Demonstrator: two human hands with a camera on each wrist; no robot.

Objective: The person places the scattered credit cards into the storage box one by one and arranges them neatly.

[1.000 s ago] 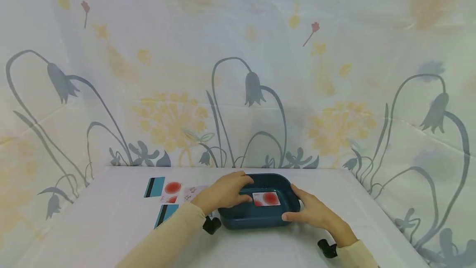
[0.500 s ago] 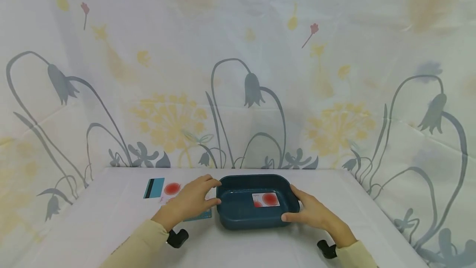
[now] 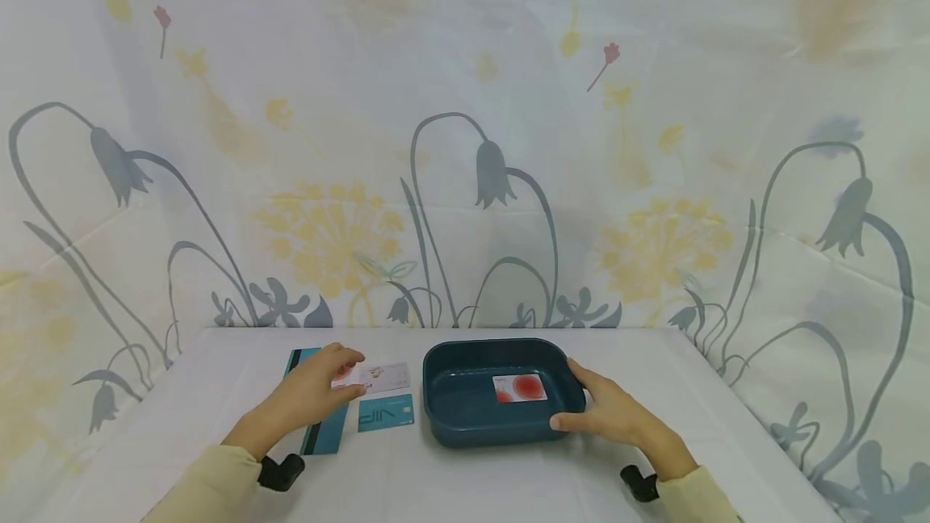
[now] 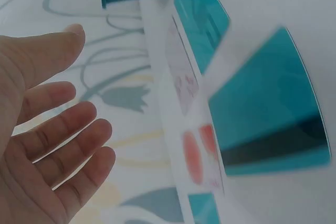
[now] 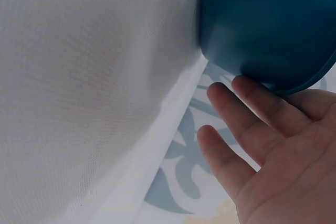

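Note:
My left hand hovers over several cards on the left, palm facing right. Nothing lies between its thumb and spread fingers. A pale patterned card and a teal card with dark lettering lie right of its fingertips. A blue card with a black stripe sits below the hand; a card with red circles is partly covered by the fingers in the head view. My right hand holds the right end of a dark teal tray, thumb at the front rim. Inside lies a white card with red circles.
All of this lies on a white cloth-covered table. A flower-printed curtain hangs behind the far edge and continues along both sides. A second striped blue card shows behind my left hand. Black wrist mounts hang below the wrists.
My left hand has moved left, from over the tray to above the cards, uncovering the teal lettered card. The right hand and the tray have stayed in place.

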